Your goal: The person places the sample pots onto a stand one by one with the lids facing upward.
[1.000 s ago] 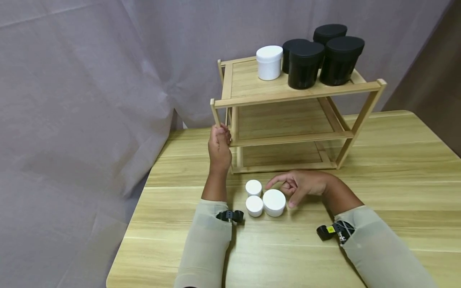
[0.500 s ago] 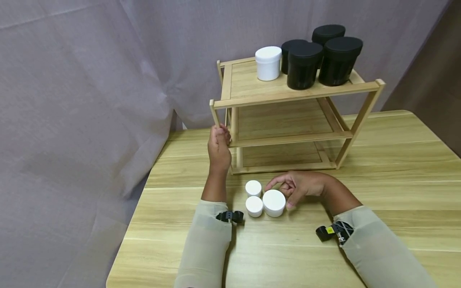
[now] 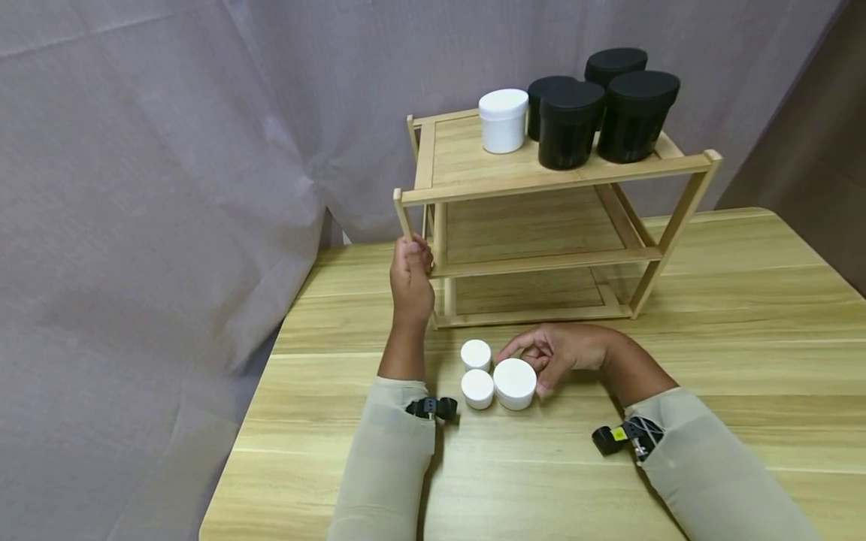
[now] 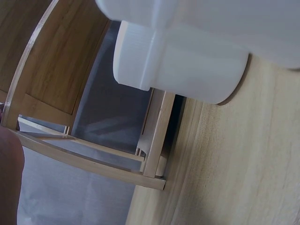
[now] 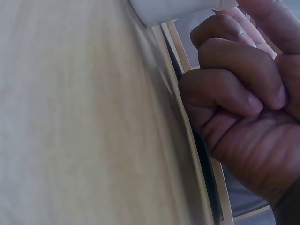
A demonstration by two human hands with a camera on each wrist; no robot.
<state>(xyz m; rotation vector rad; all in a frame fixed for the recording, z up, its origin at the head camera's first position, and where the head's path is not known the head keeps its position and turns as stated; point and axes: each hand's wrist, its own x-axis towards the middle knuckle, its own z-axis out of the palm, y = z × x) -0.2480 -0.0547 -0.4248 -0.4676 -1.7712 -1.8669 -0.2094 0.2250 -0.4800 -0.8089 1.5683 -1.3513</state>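
My left hand [image 3: 411, 282] grips the left front post of a wooden three-tier rack [image 3: 555, 264], just below its top tier. In front of the rack, my right hand [image 3: 571, 353] has its thumb and index finger round the larger white lidded jar [image 3: 515, 383], which stands on the table. Its other fingers are curled in, as the right wrist view shows. Two smaller white lidded jars stand close on the larger one's left: a front jar [image 3: 477, 389] and a back jar [image 3: 476, 355]. White jars fill the top of the left wrist view.
On the rack's top tier stand a tall white jar [image 3: 504, 122] and several black lidded jars [image 3: 571, 126]. The wooden table [image 3: 325, 421] reaches past the rack on both sides. A grey curtain [image 3: 169, 188] hangs behind and to the left.
My right thumb and index finger have closed in slightly on the larger white jar. My left hand keeps its grip on the rack post, and the jars stay where they stood.
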